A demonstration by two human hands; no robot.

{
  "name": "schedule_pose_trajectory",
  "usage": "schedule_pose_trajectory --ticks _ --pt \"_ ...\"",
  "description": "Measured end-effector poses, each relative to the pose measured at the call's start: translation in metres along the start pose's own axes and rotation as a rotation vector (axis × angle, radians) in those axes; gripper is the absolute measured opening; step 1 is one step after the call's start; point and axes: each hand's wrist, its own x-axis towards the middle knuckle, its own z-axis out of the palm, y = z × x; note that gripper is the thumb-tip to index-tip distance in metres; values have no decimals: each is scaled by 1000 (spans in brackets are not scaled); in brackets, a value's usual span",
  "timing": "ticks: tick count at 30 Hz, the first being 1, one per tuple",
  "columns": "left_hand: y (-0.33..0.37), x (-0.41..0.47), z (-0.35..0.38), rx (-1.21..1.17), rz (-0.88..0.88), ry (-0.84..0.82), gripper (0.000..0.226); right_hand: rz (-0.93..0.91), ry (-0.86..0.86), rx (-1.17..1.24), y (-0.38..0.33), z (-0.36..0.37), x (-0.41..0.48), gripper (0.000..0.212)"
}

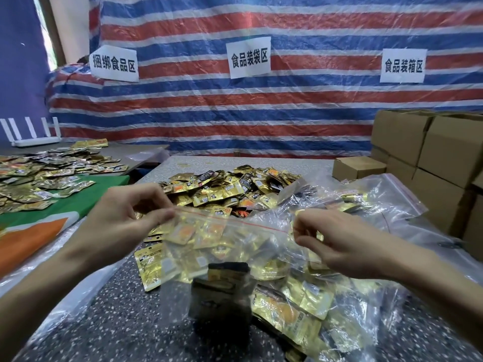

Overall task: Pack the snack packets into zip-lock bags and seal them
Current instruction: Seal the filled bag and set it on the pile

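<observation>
Packet-filled zip-lock bag (224, 246), fingers of left hand (125, 214) and right hand (337, 244) pinching its mouth, sign (249, 57) 食品装袋区

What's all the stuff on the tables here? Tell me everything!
clear zip-lock bag with a red strip: one, full of gold packets, held between both hands
gold foil snack packets: one big heap, gold and some black, on the speckled grey table
flat gold packets: many, spread at left, partly on the green cloth
loose clear plastic bags: several, piled at right
brown cardboard boxes: several, stacked far right
white paper signs: three, on the red, blue and white striped tarp
white router: one, far left
left hand: pinches the bag's top left end
right hand: pinches its top right end
</observation>
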Motion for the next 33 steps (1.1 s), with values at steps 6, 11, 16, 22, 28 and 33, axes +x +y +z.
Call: schedule_pose_trajectory --ticks 6,11,16,22,28,33 --pt "-32 -14 -38 -6 -137 96 21 141 107 189 29 3 -21 7" --pt "4 -4 10 59 -26 -57 5 -80 261 263 -24 8 9 48" --pt "36 1 29 83 105 -178 19 -255 258 136 -68 11 40 73" --pt "48 1 33 36 136 -168 13 -266 171 335 -72 11 51 14" --pt "45 2 31 -9 108 -121 11 -244 118 291 -60 10 46 11" --pt "45 4 30 -89 108 -108 19 -292 122 222 -53 9 40 10"
